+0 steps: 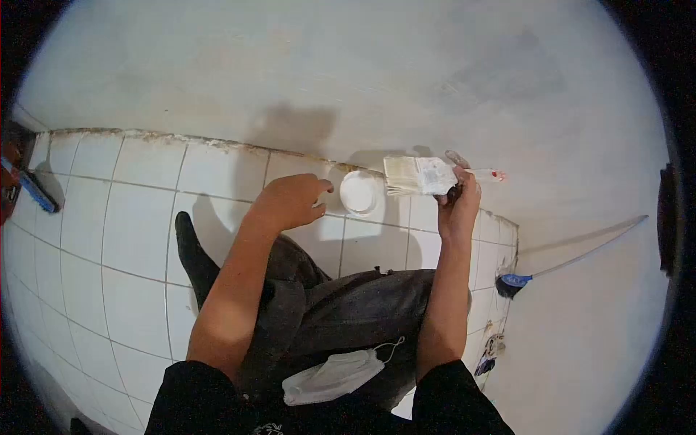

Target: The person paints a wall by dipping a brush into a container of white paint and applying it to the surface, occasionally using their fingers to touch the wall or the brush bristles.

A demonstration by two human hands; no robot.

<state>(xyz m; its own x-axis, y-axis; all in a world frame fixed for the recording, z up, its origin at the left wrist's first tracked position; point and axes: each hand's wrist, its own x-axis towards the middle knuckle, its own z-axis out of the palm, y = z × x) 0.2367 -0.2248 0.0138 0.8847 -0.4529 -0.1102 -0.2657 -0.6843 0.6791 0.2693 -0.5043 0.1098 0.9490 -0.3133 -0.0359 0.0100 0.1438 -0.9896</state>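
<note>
A wide paintbrush [413, 175] with pale bristles and a whitish handle is in my right hand [458, 196]. My fingers wrap round it near the ferrule, and its bristles point left in front of the wall. My left hand [292, 201] is held over the floor, fingers bent and apart, with nothing between them. Just right of its fingertips, a small round white tub [359, 192] stands on the tiles by the wall's foot; my hand looks apart from it. What is inside the tub looks white, but I cannot make out more.
The pale wall [217, 72] meets the white tiled floor [138, 217] along a stained, crumbling edge. A blue-headed broom [516, 280] leans at the right, and a blue brush [36, 191] lies far left. A white face mask [333, 377] rests on my lap.
</note>
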